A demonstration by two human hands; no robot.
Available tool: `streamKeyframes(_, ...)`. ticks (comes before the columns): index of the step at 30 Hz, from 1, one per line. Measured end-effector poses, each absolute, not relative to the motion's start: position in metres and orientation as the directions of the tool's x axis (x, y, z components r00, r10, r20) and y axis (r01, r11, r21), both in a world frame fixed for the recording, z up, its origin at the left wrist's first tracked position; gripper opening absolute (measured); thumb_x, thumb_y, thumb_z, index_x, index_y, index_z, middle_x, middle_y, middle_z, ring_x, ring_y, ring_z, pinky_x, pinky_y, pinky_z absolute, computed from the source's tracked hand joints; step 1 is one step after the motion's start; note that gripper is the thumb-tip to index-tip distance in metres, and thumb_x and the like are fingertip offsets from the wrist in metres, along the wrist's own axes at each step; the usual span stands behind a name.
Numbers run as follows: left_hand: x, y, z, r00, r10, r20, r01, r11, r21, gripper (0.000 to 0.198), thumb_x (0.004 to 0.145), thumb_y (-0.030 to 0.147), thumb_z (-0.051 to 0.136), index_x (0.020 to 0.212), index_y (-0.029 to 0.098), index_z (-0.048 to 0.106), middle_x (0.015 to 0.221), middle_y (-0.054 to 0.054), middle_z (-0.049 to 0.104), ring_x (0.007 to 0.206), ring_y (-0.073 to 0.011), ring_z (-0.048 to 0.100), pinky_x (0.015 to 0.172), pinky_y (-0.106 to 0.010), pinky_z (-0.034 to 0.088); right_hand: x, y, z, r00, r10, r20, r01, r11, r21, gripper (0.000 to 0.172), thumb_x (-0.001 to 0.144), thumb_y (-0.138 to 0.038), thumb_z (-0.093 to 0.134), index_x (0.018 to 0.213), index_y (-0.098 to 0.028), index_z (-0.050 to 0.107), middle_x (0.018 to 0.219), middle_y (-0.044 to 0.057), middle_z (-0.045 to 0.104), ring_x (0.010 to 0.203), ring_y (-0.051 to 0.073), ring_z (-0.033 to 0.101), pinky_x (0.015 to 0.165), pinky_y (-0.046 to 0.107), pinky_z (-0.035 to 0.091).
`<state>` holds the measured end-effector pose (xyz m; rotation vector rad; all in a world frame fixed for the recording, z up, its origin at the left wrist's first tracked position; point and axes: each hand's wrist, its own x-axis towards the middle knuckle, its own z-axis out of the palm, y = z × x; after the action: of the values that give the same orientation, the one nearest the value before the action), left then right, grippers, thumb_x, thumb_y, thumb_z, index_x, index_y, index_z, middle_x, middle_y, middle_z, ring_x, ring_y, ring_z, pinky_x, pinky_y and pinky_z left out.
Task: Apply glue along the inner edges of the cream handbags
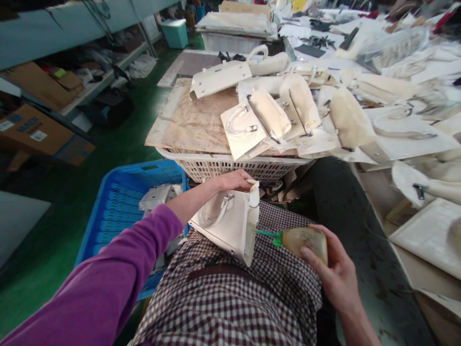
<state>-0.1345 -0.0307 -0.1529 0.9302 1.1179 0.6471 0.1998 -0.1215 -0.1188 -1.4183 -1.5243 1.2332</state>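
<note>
A cream handbag (pixel 230 223) rests tilted on my lap, over a checked apron (pixel 219 307). My left hand (pixel 236 180) is closed on the bag's upper edge, its fingertips partly hidden behind the rim. In my right hand (pixel 333 266) lies a soft squeeze bottle (pixel 304 242) with a green cap and a thin green nozzle (pixel 266 233). The nozzle points left, its tip at the bag's open side edge; whether it touches I cannot tell. The bag's handle (pixel 216 218) hangs down over its front face.
A blue plastic crate (pixel 108 206) with wrapped pieces stands at my left. Ahead, a board (pixel 201 115) lies on a white basket (pixel 230 166), with several cream bags (pixel 270 113) on it. More bags cover the table (pixel 403 259) at right. A cardboard box (pixel 39 132) sits far left.
</note>
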Motion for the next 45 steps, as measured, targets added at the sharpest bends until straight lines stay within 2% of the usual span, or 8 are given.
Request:
streamKeyframes(6, -0.134, -0.031, -0.154, 0.326, 0.825, -0.462, 0.014, 0.484, 0.875, 0.017, 0.054, 0.02, 0.077, 0.068, 0.011, 0.076, 0.057, 0.001, 0.065, 0.047, -0.0088, 0.052, 0.046, -0.019, 0.039, 0.195, -0.116, -0.125, -0.179, 0.978, -0.108, 0.322, -0.046, -0.946, 0.056, 0.07, -0.046, 0.086, 0.118, -0.026, 0.065, 0.112, 0.006, 0.069, 0.097, 0.025, 0.068, 0.085, 0.032, 0.057)
streamKeyframes(15, -0.132, -0.03, -0.154, 0.329, 0.824, -0.461, 0.039, 0.476, 0.879, 0.012, 0.056, 0.02, 0.076, 0.066, 0.013, 0.075, 0.055, 0.002, 0.063, 0.046, -0.0085, 0.051, 0.044, -0.018, 0.038, 0.21, -0.122, -0.118, -0.335, 0.922, -0.197, 0.369, -0.064, -0.927, 0.053, 0.071, -0.047, 0.085, 0.116, -0.026, 0.067, 0.106, 0.006, 0.071, 0.091, 0.026, 0.069, 0.077, 0.032, 0.057)
streamKeyframes(20, -0.131, -0.032, -0.15, 0.329, 0.835, -0.441, 0.062, 0.447, 0.892, 0.015, 0.057, 0.022, 0.075, 0.068, 0.012, 0.075, 0.057, 0.0, 0.063, 0.049, -0.0092, 0.051, 0.048, -0.02, 0.039, 0.215, -0.128, -0.117, -0.331, 0.895, -0.3, 0.346, -0.181, -0.921, 0.053, 0.069, -0.05, 0.084, 0.114, -0.025, 0.069, 0.099, 0.006, 0.072, 0.088, 0.027, 0.068, 0.073, 0.032, 0.057)
streamKeyframes(25, -0.149, -0.043, -0.122, 0.308, 0.866, -0.395, 0.1, 0.383, 0.918, 0.023, 0.062, 0.029, 0.076, 0.076, 0.01, 0.075, 0.065, -0.002, 0.064, 0.056, -0.0114, 0.053, 0.054, -0.023, 0.041, 0.227, -0.132, -0.127, -0.178, 0.915, -0.363, 0.001, -0.369, -0.929, 0.046, 0.081, -0.05, 0.071, 0.119, -0.024, 0.067, 0.095, 0.006, 0.071, 0.063, 0.019, 0.059, 0.048, 0.027, 0.046)
streamKeyframes(29, -0.169, -0.066, -0.08, 0.294, 0.915, -0.275, 0.16, 0.236, 0.958, 0.022, 0.073, 0.032, 0.075, 0.085, 0.013, 0.075, 0.083, -0.005, 0.07, 0.077, -0.0174, 0.062, 0.073, -0.029, 0.048, 0.235, -0.132, -0.135, -0.059, 0.943, -0.328, -0.197, -0.333, -0.922, 0.046, 0.085, -0.05, 0.064, 0.121, -0.021, 0.067, 0.088, 0.008, 0.069, 0.054, 0.018, 0.053, 0.045, 0.029, 0.042)
streamKeyframes(33, -0.169, -0.098, -0.062, 0.316, 0.949, -0.015, 0.299, -0.084, 0.95, 0.024, 0.087, 0.035, 0.064, 0.087, 0.013, 0.075, 0.095, -0.01, 0.073, 0.092, -0.0231, 0.064, 0.091, -0.036, 0.047, 0.237, -0.132, -0.143, 0.056, 0.937, -0.344, -0.081, -0.339, -0.937, 0.053, 0.077, -0.048, 0.075, 0.122, -0.021, 0.067, 0.101, 0.009, 0.071, 0.07, 0.023, 0.062, 0.048, 0.028, 0.047)
streamKeyframes(38, -0.152, -0.126, -0.08, 0.243, 0.97, 0.017, 0.358, -0.106, 0.928, 0.021, 0.091, 0.026, 0.057, 0.089, 0.014, 0.074, 0.095, -0.009, 0.073, 0.093, -0.0216, 0.065, 0.09, -0.036, 0.049, 0.228, -0.132, -0.145, 0.027, 0.942, -0.335, 0.234, -0.332, -0.914, 0.062, 0.066, -0.053, 0.085, 0.117, -0.021, 0.068, 0.104, 0.008, 0.073, 0.086, 0.028, 0.069, 0.061, 0.03, 0.057)
streamKeyframes(45, -0.147, -0.142, -0.085, 0.177, 0.983, 0.044, 0.359, -0.106, 0.927, 0.018, 0.091, 0.018, 0.059, 0.091, 0.014, 0.077, 0.096, -0.01, 0.075, 0.092, -0.0213, 0.068, 0.087, -0.033, 0.051, 0.21, -0.13, -0.149, -0.003, 0.958, -0.287, 0.386, -0.264, -0.884, 0.065, 0.067, -0.059, 0.081, 0.117, -0.021, 0.064, 0.108, 0.009, 0.072, 0.095, 0.03, 0.07, 0.079, 0.037, 0.059)
